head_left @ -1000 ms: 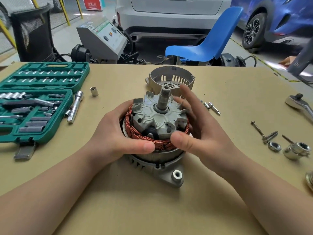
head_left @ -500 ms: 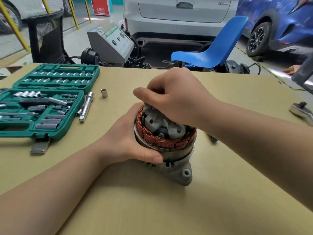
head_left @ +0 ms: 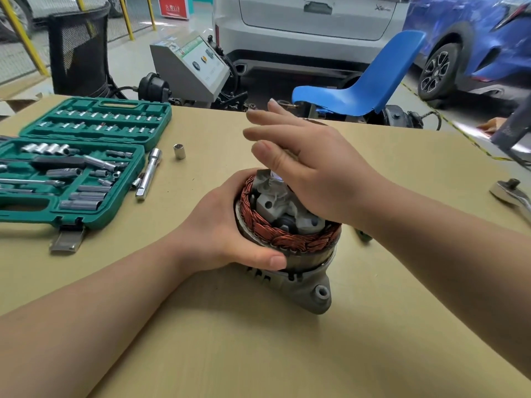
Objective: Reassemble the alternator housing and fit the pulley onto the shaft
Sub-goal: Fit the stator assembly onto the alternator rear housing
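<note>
The alternator stands upright on the table, with its grey rear housing [head_left: 313, 291] at the bottom, the copper stator winding [head_left: 290, 239] around the top and the grey rotor [head_left: 275, 205] inside. My left hand [head_left: 224, 234] grips the stator's left side, thumb across the front. My right hand [head_left: 310, 168] lies flat over the top of the rotor, fingers stretched out to the left, and hides the shaft. The other housing half and the pulley are hidden behind my right hand or out of view.
A green socket set case [head_left: 71, 168] lies open at the left, with an extension bar [head_left: 148, 173] and a loose socket [head_left: 179, 151] beside it. A ratchet head [head_left: 511, 193] lies at the right edge. A blue chair [head_left: 359, 90] and parked cars stand beyond the table.
My right hand went from the stator's right side to the top of the rotor, first closed over it, now flat with fingers extended. The left hand kept its grip.
</note>
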Available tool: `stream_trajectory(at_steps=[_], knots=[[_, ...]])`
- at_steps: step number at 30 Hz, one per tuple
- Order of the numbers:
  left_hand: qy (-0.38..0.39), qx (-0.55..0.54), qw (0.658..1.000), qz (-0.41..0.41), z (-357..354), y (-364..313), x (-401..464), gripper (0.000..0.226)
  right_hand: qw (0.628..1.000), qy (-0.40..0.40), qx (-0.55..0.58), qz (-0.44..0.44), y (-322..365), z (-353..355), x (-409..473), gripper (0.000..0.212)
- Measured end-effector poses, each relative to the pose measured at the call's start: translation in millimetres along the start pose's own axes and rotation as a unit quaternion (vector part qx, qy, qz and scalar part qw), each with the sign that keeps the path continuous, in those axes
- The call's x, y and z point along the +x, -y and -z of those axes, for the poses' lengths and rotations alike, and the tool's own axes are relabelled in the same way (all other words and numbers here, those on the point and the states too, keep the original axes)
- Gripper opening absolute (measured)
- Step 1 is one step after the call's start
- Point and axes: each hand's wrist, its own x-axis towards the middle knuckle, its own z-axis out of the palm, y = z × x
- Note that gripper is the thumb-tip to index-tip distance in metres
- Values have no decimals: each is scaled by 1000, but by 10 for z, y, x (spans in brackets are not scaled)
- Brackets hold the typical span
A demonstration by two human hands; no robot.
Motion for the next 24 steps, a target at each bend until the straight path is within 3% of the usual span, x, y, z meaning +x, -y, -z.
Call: stream_trajectory(at_steps=[7,13,18,24], knots=[[-17,1,1000,-9,-5,-25,-8,106,998,55,-17,-4,35,-7,145,39],[1,-3,1000,-30,-21,-31,58,113,999,51,-5,0,-83,-27,-21,39],[-20,-4,1000,-22,-29,-41,58,104,998,61,-11,-6,-55,-39,103,39],[-4,-8,1000,-11,-20,-9,74,114,999,38,14,18,-142,-60,8,39]])
